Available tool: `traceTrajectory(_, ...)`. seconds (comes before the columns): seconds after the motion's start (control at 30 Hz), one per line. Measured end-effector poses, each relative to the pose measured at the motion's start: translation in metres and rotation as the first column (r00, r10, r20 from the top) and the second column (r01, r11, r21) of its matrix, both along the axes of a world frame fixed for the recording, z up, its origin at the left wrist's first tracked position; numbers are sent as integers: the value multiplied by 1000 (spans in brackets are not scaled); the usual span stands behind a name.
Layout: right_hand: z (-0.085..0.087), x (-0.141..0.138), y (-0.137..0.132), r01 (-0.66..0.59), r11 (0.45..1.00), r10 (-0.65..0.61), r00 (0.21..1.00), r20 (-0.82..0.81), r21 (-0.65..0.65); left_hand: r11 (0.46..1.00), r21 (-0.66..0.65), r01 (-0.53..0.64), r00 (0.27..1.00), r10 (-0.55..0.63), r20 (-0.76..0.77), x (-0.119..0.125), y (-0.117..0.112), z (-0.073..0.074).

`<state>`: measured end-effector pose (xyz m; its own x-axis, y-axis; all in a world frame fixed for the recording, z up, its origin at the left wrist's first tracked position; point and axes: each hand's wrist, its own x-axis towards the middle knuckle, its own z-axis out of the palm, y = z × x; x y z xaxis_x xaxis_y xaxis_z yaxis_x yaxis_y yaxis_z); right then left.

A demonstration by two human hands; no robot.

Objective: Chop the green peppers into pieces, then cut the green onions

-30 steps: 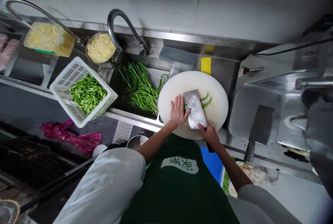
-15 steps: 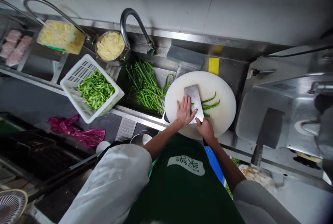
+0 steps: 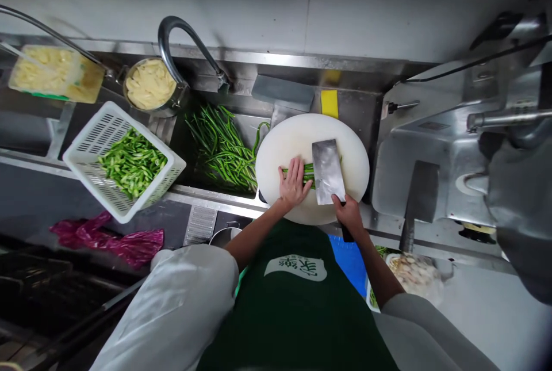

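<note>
Peppers [image 3: 309, 174] part cut, many whole
Left hand [image 3: 293, 188] flat over some on board [image 3: 276, 141], fingers slightly spread; right hand's [image 3: 349, 215] fingers wrap cleaver [image 3: 328, 171] handle; whole peppers [image 3: 224, 149] left of board, cut pieces [image 3: 131, 164] in basket [image 3: 170, 178] beyond

My left fingers [image 3: 296, 165] lie spread over green peppers [image 3: 308, 173] on round white board [image 3: 278, 138]. My right fingers [image 3: 338, 201] grip cleaver [image 3: 328, 169], blade over peppers, just right of left fingers. Left of board: sink [image 3: 250, 122] with pepper heap [image 3: 230, 149], then white basket [image 3: 173, 172] holding cut green pieces [image 3: 133, 164]. Behind board: yellow pad [image 3: 329, 103], grey slab [image 3: 282, 92].
</note>
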<state>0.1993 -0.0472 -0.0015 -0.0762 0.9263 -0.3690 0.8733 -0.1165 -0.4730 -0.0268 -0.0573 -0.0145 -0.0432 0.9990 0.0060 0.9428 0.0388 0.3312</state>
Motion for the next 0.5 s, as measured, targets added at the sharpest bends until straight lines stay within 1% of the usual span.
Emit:
traceTrajectory(0.1,-3,-2,-1,-1,1000,1,1000,-6,-14,1000,-9,8,1000,-8,1,4,5,-2)
traceTrajectory(0.3,-4,-7,5,-35,999,35,999,6,-34,1000,-26,14,1000,-14,18,2,7,-2)
traceTrajectory(0.5,-2,-12,13,-53,993,51,998,-20,-103,999,-22,33,999,-32,30,2,8,-3)
